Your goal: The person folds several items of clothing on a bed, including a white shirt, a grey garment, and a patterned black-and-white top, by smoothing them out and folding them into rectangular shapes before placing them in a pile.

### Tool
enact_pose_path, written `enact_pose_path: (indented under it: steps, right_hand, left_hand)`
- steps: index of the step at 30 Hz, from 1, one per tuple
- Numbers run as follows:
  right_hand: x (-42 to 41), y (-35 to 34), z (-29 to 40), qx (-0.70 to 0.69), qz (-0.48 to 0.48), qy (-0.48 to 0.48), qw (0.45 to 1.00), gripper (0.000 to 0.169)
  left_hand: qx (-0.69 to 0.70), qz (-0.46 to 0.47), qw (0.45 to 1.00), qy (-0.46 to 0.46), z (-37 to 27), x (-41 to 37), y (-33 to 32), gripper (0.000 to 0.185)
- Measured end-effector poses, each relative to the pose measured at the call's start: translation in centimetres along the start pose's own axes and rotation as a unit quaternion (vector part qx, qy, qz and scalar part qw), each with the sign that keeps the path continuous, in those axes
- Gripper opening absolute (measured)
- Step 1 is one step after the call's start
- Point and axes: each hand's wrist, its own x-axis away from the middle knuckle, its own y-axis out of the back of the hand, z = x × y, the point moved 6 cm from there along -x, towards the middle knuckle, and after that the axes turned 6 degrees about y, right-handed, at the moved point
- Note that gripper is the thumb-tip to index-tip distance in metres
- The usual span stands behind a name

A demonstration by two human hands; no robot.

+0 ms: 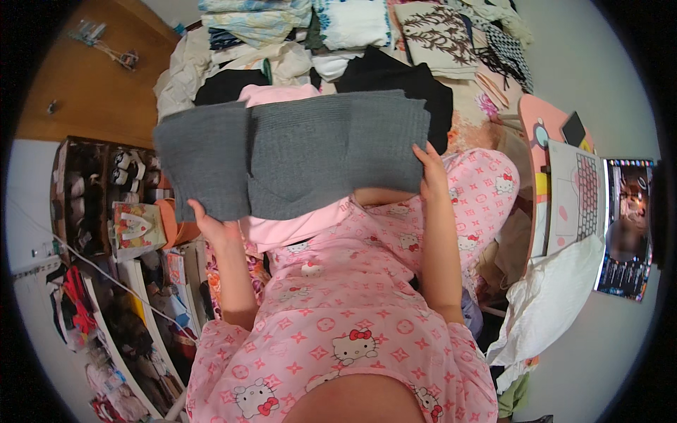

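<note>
A long grey cloth (299, 156), folded into narrow layered pleats, is held up in front of me above my lap. My left hand (214, 224) grips its lower left edge, with the thumb on top and the fingers hidden beneath. At the right end, my right hand (433, 172) pinches the side edge, its other fingers behind the fabric. A fold line parts the left section from the rest. Below the grey cloth lies a pink garment (291, 227) bearing some lettering, mostly covered. Black cloths (394, 76) spread just beyond it.
Folded fabrics, among them a white one with a brown branch pattern (436, 37), cover the bed's far side. On my right a small pink table (529, 119) carries a laptop (571, 195), with white cloth (550, 301) hanging beside it. Shelves with shoes (127, 169) stand left.
</note>
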Motion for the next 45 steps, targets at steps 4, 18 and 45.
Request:
enact_pose_path:
  steps: [4, 18, 45]
  right_hand:
    - [-0.6, 0.2, -0.4, 0.009, 0.000, 0.001, 1.000, 0.032]
    - [0.3, -0.2, -0.1, 0.037, 0.002, -0.070, 0.997, 0.035]
    - [5.3, -21.9, 0.8, 0.083, 0.248, 0.030, 0.965, 0.059]
  left_hand:
    - [0.101, 0.068, 0.993, -0.001, -2.3, -3.9, 4.6, 0.056]
    - [0.033, 0.129, 0.991, -0.032, -4.9, -1.9, 2.0, 0.046]
    - [-0.723, 0.328, 0.539, -0.282, 8.3, 8.9, -6.3, 0.050]
